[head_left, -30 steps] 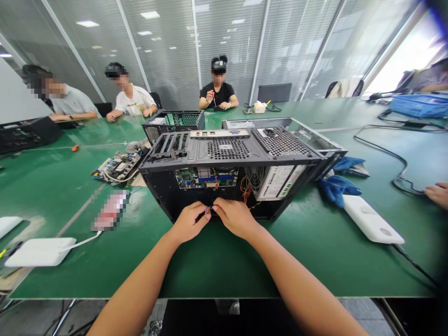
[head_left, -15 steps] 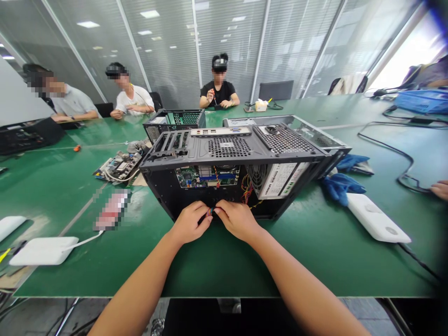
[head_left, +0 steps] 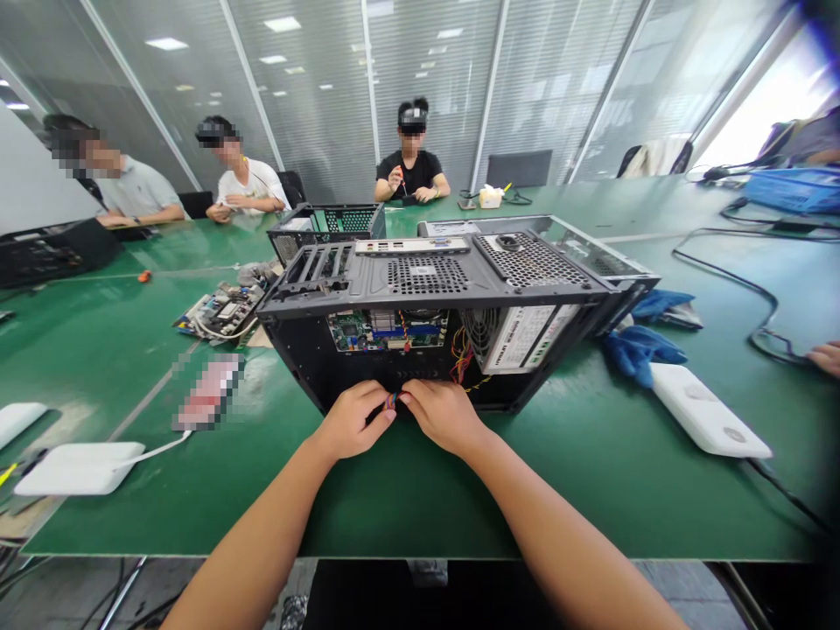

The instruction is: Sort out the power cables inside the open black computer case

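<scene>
An open black computer case point(head_left: 433, 280) lies on its side on the green table point(head_left: 591, 472), its open side facing me. Inside show a motherboard point(head_left: 387, 330) and a power supply point(head_left: 518, 337) with coloured wires point(head_left: 463, 359). My left hand point(head_left: 354, 420) and my right hand point(head_left: 443, 413) meet at the case's near bottom edge. Both pinch a small bundle of coloured wires point(head_left: 391, 402) between their fingertips.
A loose circuit board point(head_left: 220, 312) and a second metal case point(head_left: 325, 226) lie behind left. Blue gloves point(head_left: 640, 350) and a white flat device point(head_left: 709, 422) are on the right, another white device point(head_left: 79, 468) on the left. Three people sit across; another person's hand point(head_left: 825, 357) rests at far right.
Almost nothing: both hands stay pinched on the wire bundle at the case's edge, with only slight finger shifts and a small camera movement.
</scene>
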